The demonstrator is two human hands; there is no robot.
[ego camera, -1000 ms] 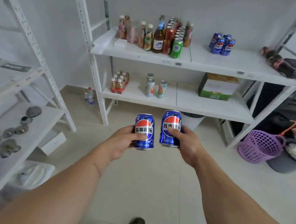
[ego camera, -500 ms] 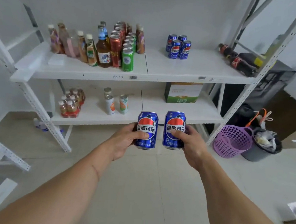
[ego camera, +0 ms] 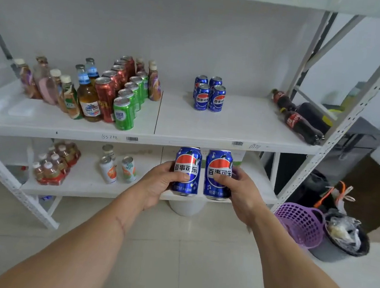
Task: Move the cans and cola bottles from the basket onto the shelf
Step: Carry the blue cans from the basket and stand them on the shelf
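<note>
My left hand (ego camera: pixel 156 182) grips one blue cola can (ego camera: pixel 186 170) and my right hand (ego camera: pixel 241 191) grips a second blue cola can (ego camera: pixel 218 174). Both cans stand upright, side by side, just below the front edge of the white shelf (ego camera: pixel 233 127). On that shelf stands a cluster of several blue cola cans (ego camera: pixel 209 96). Dark cola bottles (ego camera: pixel 300 126) lie on their sides at the shelf's right end. The purple basket (ego camera: pixel 300 223) sits on the floor at the lower right, beside the shelf post.
Red and green cans and several glass bottles (ego camera: pixel 105 92) crowd the shelf's left half. The lower shelf holds a bottle pack (ego camera: pixel 53 167) and small cans (ego camera: pixel 118 168). A dark bin (ego camera: pixel 340 241) with a bag stands next to the basket. A white bucket (ego camera: pixel 185 208) sits under the shelving.
The view has closed in on the shelf, which looks much larger and nearer. Both hands still hold their cans side by side, now right below the middle shelf's edge.
</note>
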